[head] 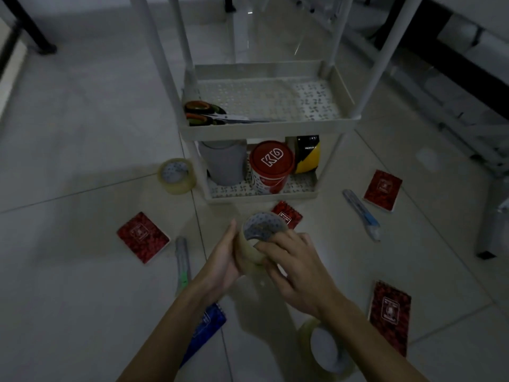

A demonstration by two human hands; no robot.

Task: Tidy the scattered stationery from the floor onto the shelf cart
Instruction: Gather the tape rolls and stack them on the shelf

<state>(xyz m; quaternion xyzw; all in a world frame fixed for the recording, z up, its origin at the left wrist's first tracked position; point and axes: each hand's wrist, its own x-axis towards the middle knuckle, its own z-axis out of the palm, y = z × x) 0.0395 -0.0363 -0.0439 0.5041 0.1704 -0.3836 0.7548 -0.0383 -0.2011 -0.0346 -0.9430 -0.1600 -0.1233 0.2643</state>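
Observation:
A clear tape roll (254,238) is held above the floor between my left hand (223,263) and my right hand (294,268); both grip it. The white shelf cart (270,126) stands just beyond, with scissors (209,114) lying at the left of its middle tray. On the floor lie two more tape rolls (176,176) (325,351), several red notebooks (143,237) (382,190) (389,317) (287,215), a blue notebook (203,329), a blue utility knife (362,213) and a green one (183,264).
The cart's bottom tray holds a grey container (224,164), a red-lidded tub (271,166) and a black-yellow item (307,154). A dark furniture leg (30,28) stands far left. A metal frame (490,216) is at the right.

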